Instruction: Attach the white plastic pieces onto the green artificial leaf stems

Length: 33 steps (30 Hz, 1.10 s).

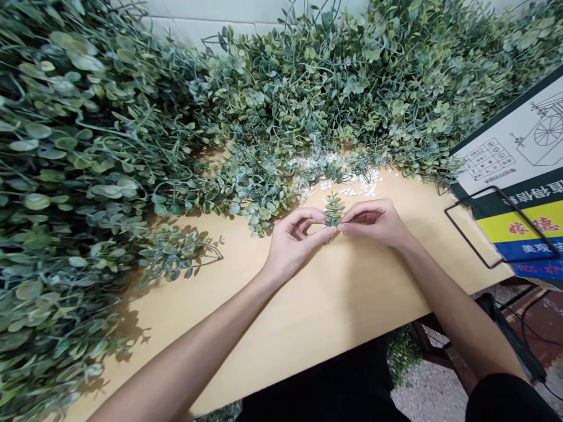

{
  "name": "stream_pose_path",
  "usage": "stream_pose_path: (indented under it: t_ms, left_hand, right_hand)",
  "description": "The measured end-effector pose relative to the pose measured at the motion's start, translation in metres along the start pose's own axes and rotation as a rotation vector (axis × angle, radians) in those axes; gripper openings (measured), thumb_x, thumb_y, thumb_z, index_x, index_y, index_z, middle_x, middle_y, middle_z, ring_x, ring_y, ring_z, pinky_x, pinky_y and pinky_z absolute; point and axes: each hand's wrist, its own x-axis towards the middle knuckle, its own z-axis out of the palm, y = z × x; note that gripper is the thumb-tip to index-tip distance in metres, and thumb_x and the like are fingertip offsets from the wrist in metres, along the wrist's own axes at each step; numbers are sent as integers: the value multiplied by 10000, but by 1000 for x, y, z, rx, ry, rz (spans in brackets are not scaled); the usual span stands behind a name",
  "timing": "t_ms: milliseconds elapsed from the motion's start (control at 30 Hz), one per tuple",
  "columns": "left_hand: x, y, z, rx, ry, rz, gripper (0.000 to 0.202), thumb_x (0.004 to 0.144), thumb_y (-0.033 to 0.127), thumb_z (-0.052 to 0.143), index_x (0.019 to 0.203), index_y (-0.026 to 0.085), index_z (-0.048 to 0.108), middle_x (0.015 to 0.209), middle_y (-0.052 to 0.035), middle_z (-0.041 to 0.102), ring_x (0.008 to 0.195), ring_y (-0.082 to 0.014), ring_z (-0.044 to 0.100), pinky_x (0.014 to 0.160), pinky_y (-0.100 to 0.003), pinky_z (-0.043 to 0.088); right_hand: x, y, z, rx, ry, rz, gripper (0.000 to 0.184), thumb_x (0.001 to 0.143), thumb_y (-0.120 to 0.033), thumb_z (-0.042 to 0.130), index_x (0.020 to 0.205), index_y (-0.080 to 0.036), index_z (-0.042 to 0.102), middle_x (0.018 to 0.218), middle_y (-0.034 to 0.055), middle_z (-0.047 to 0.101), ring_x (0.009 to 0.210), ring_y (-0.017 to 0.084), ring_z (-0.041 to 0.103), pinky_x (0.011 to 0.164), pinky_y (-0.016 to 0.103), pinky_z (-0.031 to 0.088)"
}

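Note:
Both hands meet over the middle of a light wooden table [334, 305]. My left hand [292, 240] and my right hand [373, 221] each pinch the base of one small artificial leafy sprig [333, 210], which stands upright between the fingertips. The fingers of both hands are closed on its stem. Just behind the sprig lies a scatter of small white plastic bits [352, 181].
Heaps of artificial green foliage [88, 176] cover the left side and the back of the table, up to a white tiled wall. A loose branch [176, 252] lies at the left. A printed cardboard box [519, 193] with a black wire frame stands at the right edge.

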Motion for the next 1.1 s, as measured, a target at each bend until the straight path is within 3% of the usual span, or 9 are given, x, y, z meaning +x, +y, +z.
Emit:
stream_pose_path:
  t_ms: [333,500,800,1000,1100]
  left_hand:
    - [0,0,1,-8,-8,2,267,701,223,936,887,179,751,983,-67,708,959,-191,695,734,-271,603]
    - [1,-3,-1,10,-11,12,261,710,231,933,905,178,768,1009,-75,716,968,-186,697,779,-275,593]
    - [1,0,-2,2,-55,19,183,753,214,900,895,189,787,962,-62,713,942,-181,686,825,-297,579]
    - [-1,-4,-7,-137,-76,-110,77,841,240,804,907,201,814,1087,-74,699,947,-191,682,830,-325,589]
    - [-1,-4,-7,-118,-71,-107,97,837,254,815,919,203,813,1069,-69,702,947,-192,689,839,-325,594]
  right_hand:
    - [-1,3,2,-2,-2,-42,234,678,-276,967,860,-201,838,847,41,804,746,164,747,709,285,647]
    - [-1,3,2,8,16,-72,215,686,-220,961,859,-203,836,843,34,800,750,149,744,719,262,638]
    - [0,3,0,-25,-45,-58,212,690,-260,961,830,-184,822,826,37,787,740,151,736,696,265,632]
    - [-1,3,-2,-29,-66,-65,159,727,-224,934,827,-186,816,821,37,790,746,144,744,706,258,634]
    - [-2,3,-1,-34,-57,-67,154,740,-216,923,844,-186,813,826,31,785,733,136,736,687,256,633]
